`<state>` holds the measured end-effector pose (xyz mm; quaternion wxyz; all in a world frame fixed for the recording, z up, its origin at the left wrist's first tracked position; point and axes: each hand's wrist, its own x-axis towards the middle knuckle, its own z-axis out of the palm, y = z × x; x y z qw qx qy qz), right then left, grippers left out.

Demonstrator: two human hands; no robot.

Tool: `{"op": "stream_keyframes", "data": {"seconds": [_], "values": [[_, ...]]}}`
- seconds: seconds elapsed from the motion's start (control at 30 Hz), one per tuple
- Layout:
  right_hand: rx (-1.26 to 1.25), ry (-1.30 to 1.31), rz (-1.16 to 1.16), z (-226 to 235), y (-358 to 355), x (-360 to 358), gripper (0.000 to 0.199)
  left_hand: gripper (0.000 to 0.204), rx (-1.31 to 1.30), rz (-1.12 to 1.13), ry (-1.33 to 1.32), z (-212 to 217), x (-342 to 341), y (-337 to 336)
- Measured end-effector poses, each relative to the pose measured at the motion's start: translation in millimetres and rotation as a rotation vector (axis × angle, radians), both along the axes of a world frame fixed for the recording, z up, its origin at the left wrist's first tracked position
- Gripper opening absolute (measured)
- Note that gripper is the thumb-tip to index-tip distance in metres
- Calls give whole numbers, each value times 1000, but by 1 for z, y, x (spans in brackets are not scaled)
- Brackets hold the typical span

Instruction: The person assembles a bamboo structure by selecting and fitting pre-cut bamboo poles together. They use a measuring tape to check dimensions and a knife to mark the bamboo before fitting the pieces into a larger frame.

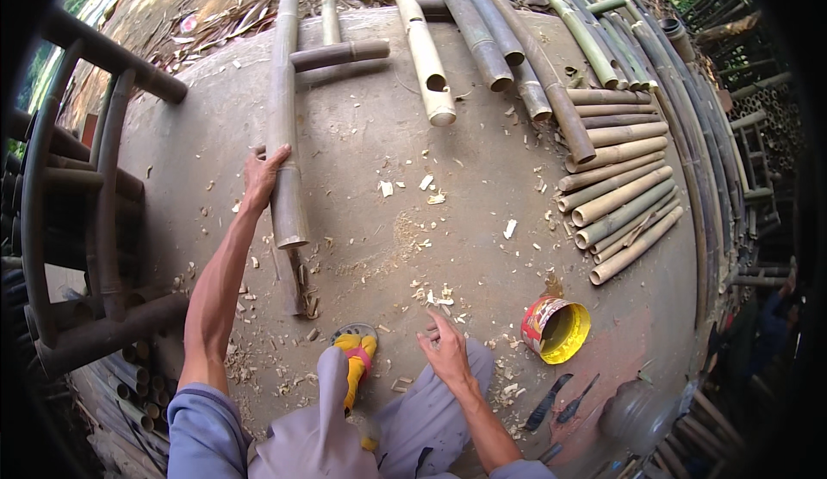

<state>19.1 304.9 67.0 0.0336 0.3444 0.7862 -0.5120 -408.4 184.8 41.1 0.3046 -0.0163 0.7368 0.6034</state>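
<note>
My left hand grips a thick brown bamboo pole near its close end, the thumb lying over the top. Beneath that end, a shorter bamboo piece with a split edge shows partly. A short bamboo crosspiece juts out from the pole's right side farther up. Over my right knee hangs my right hand, its fingers loosely apart and nothing visible in them. To the right of centre, a pale bamboo pole with holes cut in it points towards me.
Several bamboo poles lie at the far side. Cut bamboo lengths are stacked at right, above a yellow-lined can. Two dark-bladed tools lie below it. A bamboo frame stands at left. Wood chips litter the floor.
</note>
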Motion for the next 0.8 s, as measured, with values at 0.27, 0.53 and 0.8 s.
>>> {"op": "stream_keyframes", "data": {"seconds": [0.27,0.53,0.8], "values": [[45,165,-269,18,40,12,45,25,60,-689,882,-18,119,143],[247,298,-333,78,184,10,40,51,-182,-937,1127,-93,167,370],[443,134,-461,50,446,-22,40,72,-486,-754,1169,-125,185,423]]}}
